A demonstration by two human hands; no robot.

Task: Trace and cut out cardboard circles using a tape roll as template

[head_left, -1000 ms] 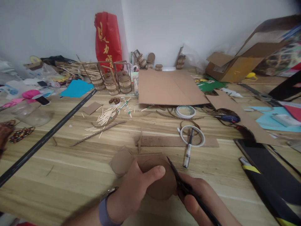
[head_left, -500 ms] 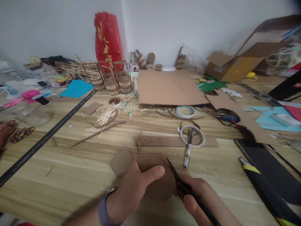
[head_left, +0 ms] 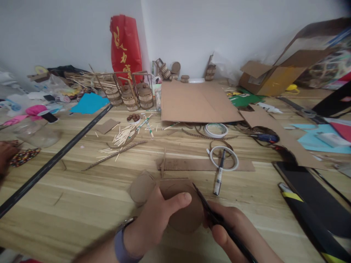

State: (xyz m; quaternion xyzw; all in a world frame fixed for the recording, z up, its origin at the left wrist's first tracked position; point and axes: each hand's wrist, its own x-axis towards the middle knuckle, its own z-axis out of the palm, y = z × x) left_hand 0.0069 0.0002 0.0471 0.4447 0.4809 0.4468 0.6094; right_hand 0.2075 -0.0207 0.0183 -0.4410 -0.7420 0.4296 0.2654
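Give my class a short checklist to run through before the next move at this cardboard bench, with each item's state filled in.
1. Left hand holding the cardboard piece, thumb on top: ok.
2. Right hand gripping the dark cutting tool: ok.
3. Tool's tip off the left thumb: ok, though the gap looks small.
4. Tool's blades open or closed: cannot tell.
5. Surface near the hands free of loose things: not ok; the pen and the smaller cardboard piece lie close by.
6. Other person's hand away from the tool: ok, at the far left beyond the black strip.
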